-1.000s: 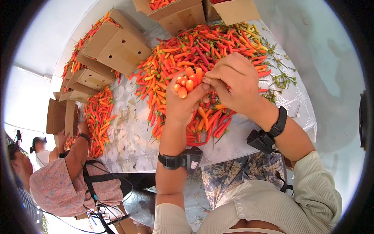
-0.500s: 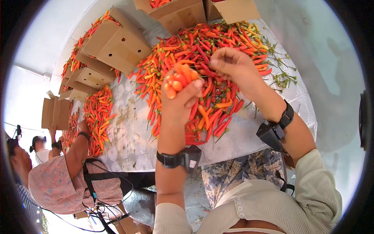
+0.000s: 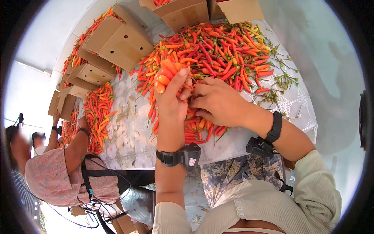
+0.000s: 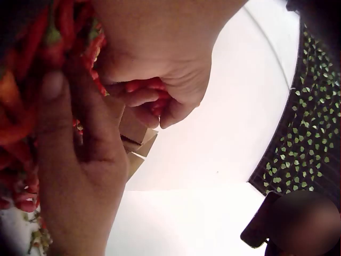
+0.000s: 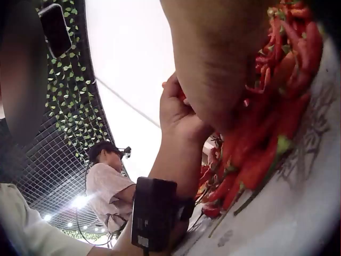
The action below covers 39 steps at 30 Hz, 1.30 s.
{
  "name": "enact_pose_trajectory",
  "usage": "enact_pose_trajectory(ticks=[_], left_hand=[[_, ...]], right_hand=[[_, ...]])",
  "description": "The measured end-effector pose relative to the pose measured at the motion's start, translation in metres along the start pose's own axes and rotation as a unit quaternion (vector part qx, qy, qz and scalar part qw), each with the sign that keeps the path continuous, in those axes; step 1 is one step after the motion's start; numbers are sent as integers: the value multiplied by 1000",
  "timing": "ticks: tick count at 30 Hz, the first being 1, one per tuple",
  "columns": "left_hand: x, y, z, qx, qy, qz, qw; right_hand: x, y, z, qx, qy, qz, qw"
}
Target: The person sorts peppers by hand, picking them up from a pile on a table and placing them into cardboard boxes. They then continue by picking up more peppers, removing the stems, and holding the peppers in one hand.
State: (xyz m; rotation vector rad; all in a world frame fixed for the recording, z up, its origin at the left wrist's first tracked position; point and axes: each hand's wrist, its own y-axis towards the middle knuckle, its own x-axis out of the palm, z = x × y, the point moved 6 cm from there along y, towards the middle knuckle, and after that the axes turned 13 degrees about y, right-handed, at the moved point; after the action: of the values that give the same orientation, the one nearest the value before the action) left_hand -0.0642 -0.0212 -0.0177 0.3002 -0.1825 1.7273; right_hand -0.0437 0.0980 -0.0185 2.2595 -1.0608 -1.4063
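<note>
In the head view, my left hand (image 3: pixel 171 97) grips a bunch of orange-red chili peppers (image 3: pixel 164 79), their destemmed ends pointing up, above the left part of a large chili pile (image 3: pixel 210 50). The same hand (image 4: pixel 160 64) appears at the top of the left wrist view, red chilies (image 4: pixel 146 84) between its fingers. My right hand (image 3: pixel 224 100) reaches into the near part of the pile, just right of the left hand. Its fingers are bent and spread from the thumb. In the left wrist view its thumb lies against a red chili (image 4: pixel 53 53) with a green cap.
Cut green stems (image 3: pixel 286 82) lie at the pile's right. Cardboard boxes (image 3: pixel 120 43) with chilies stand at the left, and another box (image 3: pixel 185 17) at the back. Someone in a patterned shirt (image 3: pixel 52 175) works at a second chili heap (image 3: pixel 99 113) along the table (image 3: pixel 128 144).
My right hand has left the bunch, drawn back to the right, then come down into the near chilies. The left hand keeps its bunch and has shifted slightly left.
</note>
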Motion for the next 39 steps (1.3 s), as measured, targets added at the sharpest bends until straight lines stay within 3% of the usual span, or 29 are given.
enact_pose_trajectory(ticks=[11, 14, 17, 20, 23, 26, 32, 39], left_hand=[[3, 1, 0, 34, 22, 6, 999], [0, 2, -1, 42, 17, 11, 999], [0, 0, 3, 60, 26, 7, 998], [1, -3, 5, 67, 29, 61, 995], [4, -2, 4, 49, 58, 49, 996], [11, -1, 0, 56, 106, 18, 993], [10, 0, -4, 57, 88, 12, 994], [17, -3, -6, 9, 96, -37, 995]], right_hand=[[-25, -5, 19, 79, -6, -63, 995], [-41, -5, 36, 75, -14, 88, 993], [-65, -6, 38, 131, 14, 228, 965], [-74, -8, 42, 165, 60, 298, 938], [-68, -8, 49, 203, 271, 330, 881], [-46, -4, 48, 209, 427, 273, 836], [-49, -5, 41, 201, 321, 244, 893], [-52, -4, 42, 199, 355, 252, 878]])
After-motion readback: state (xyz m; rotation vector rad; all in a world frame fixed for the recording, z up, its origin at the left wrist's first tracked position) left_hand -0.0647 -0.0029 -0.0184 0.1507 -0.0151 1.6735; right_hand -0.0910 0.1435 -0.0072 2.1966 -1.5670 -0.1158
